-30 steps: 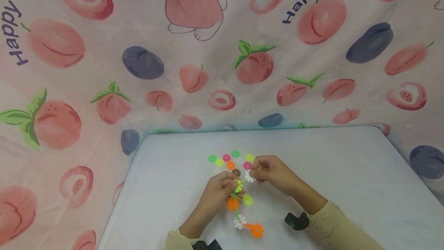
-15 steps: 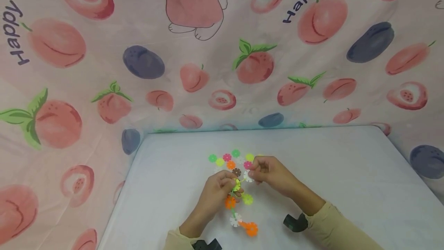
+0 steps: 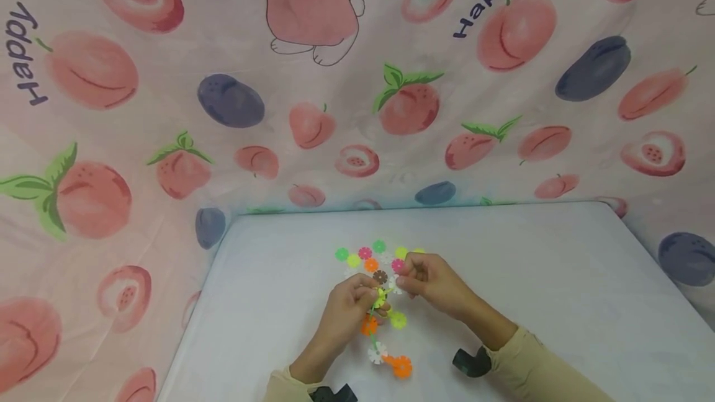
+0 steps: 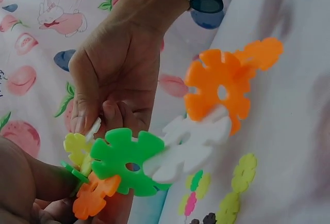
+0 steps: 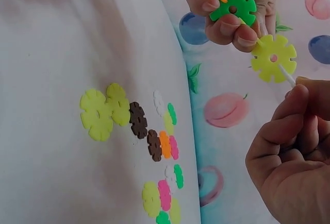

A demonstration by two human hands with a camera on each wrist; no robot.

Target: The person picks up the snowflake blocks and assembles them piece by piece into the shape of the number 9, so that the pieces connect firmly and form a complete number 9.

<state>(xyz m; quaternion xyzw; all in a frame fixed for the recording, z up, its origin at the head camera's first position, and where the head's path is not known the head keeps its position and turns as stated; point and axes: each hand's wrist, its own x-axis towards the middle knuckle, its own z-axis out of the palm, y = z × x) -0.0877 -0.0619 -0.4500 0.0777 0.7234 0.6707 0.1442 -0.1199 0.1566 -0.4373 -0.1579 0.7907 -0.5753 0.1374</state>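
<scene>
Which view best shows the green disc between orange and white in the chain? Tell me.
Left wrist: the green disc faces the camera, large, notches and centre hole visible, though the white disc overlaps one side. The head view shows only a small green sliver; the right wrist view cuts it off at the top.

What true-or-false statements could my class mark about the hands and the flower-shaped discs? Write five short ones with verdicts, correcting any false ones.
1. The right hand pinches a white disc. True.
2. The left hand is empty. False: it holds a chain of joined discs.
3. The chain's free end is a pink disc. False: it is an orange disc.
4. A brown disc lies on the table. True.
5. The chain includes a green disc. True.
</scene>
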